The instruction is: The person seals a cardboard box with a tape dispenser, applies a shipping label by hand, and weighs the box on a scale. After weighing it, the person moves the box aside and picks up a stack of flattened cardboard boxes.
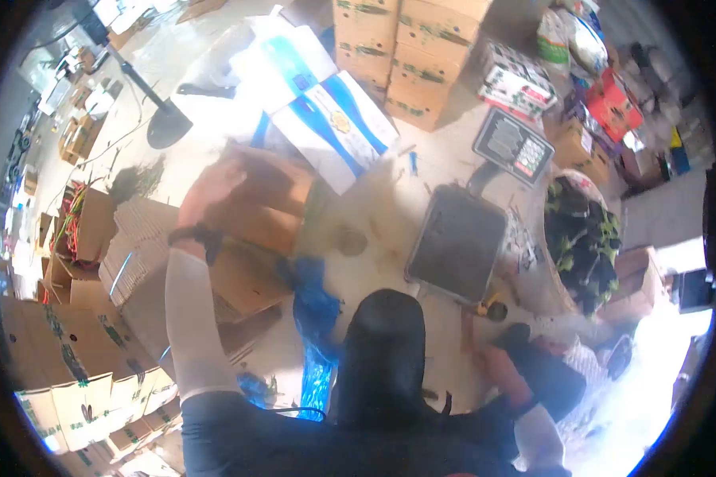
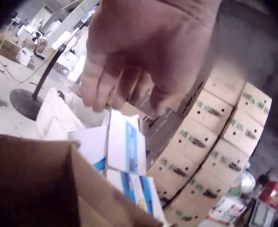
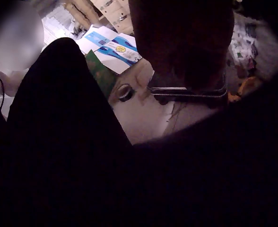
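My left hand (image 1: pixel 215 187) is over an open brown cardboard box (image 1: pixel 254 274); in the left wrist view the hand (image 2: pixel 146 61) hangs above the box (image 2: pixel 30 179) with its fingers pointing down, loosely bent and holding nothing visible. Low at the right of the head view, my right hand (image 1: pixel 489 362) is beside the near edge of a grey scale platform (image 1: pixel 457 242), near a roll of tape (image 1: pixel 495 310). The right wrist view shows that hand (image 3: pixel 181 47) only as a dark shape over the scale (image 3: pixel 210 97); its fingers are not distinct.
White and blue boxes (image 1: pixel 334 123) lie ahead, before stacked cartons (image 1: pixel 429 60). The scale's display (image 1: pixel 513 147) stands behind its platform. A basket of dark, leafy contents (image 1: pixel 577 238) is at right, a blue plastic bag (image 1: pixel 314 310) near the knee, and a stand base (image 1: pixel 169 127) at left.
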`<action>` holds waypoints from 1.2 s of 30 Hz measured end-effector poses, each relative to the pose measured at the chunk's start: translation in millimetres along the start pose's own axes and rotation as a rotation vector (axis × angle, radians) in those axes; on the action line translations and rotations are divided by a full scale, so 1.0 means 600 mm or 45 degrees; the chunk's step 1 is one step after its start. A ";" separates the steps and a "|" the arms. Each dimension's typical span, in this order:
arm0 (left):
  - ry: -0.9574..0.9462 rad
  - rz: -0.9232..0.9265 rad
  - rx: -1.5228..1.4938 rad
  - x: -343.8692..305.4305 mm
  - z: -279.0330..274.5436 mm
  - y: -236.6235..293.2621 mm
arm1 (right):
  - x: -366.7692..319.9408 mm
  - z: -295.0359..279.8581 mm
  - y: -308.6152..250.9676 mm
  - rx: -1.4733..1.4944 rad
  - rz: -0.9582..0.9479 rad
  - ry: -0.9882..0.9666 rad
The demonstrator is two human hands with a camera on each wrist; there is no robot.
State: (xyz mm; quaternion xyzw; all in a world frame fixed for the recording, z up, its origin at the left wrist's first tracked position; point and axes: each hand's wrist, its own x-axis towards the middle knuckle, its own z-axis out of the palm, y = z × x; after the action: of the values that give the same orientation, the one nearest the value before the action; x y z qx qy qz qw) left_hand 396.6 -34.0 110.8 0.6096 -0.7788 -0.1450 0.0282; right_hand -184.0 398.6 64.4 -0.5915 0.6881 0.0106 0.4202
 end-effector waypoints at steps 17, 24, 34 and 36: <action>0.041 -0.503 0.514 -0.433 0.068 -0.010 | -0.061 0.002 -0.025 -0.044 -0.076 0.061; 0.129 0.054 0.906 -0.438 0.100 -0.075 | -0.091 0.008 -0.009 -0.094 -0.132 0.034; 0.341 -0.363 0.093 -0.374 0.132 -0.009 | -0.114 -0.004 -0.025 -0.053 -0.112 0.052; 0.303 -0.358 0.136 -0.363 0.140 -0.031 | -0.113 -0.017 -0.034 -0.114 -0.167 0.032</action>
State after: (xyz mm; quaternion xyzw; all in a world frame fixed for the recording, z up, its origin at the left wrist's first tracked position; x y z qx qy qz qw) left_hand 451.5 186.8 54.7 0.7259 -0.6838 -0.0327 0.0672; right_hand -176.3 441.8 120.7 -0.6537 0.6518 0.0064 0.3845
